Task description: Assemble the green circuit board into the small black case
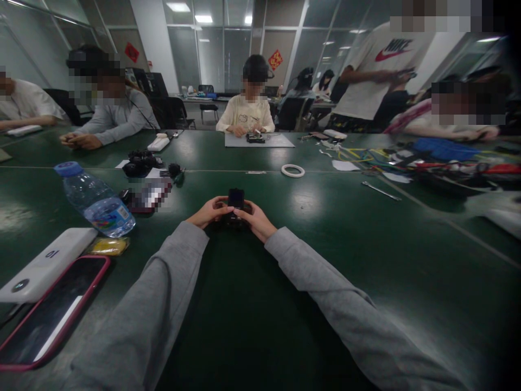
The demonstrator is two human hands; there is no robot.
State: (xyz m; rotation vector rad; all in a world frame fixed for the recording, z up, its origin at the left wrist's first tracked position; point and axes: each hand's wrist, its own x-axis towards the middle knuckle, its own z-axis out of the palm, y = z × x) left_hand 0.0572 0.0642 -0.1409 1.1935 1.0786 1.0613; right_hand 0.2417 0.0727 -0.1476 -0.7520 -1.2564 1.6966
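Observation:
Both my arms, in grey sleeves, reach forward over the dark green table (pixel 244 304). Between my hands stands a small black device with a dark square face (pixel 236 197); its exact kind is too small to make out. My left hand (pixel 212 211) grips it from the left side. From the right, my right hand (pixel 254 216) has its fingers round the device, with the thumb across its front. The lower part of the device is partly covered by my thumbs and blends into the dark tabletop.
Left of me are a water bottle (pixel 97 201), a white power bank (pixel 49 263), a red-cased phone (pixel 57 312) and a yellow packet (pixel 109 246). Ahead lies a white ring (pixel 293 171). To the right are a wrench (pixel 381 190) and tangled cables (pixel 448 160). Several people sit around.

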